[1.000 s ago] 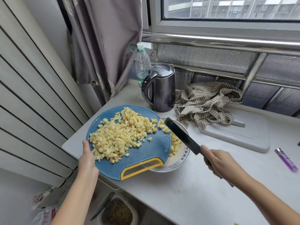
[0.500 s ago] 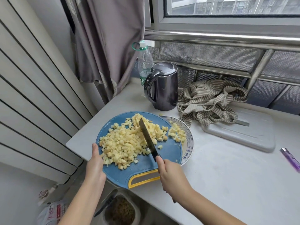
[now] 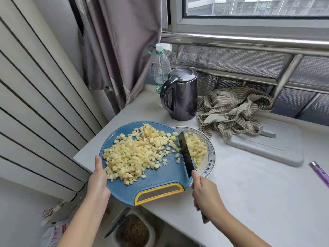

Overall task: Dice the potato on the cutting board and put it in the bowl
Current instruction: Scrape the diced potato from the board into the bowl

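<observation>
Left grip (image 3: 98, 180) clasps cutting board (image 3: 160, 177) edge; right grip (image 3: 204, 195) clenched round knife (image 3: 186, 154).

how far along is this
Dicing looks done: the potato is all cubes, some in the bowl. In hand: the left hand holds the cutting board over the bowl, the right hand holds the knife at its edge. Left: most cubes sit on the board.

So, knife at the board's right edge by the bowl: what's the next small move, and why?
Probably lift the knife left behind the potato pile and sweep it toward the bowl. Most dice lie on the board, which the left hand holds over the bowl's rim; only some are in.
</observation>
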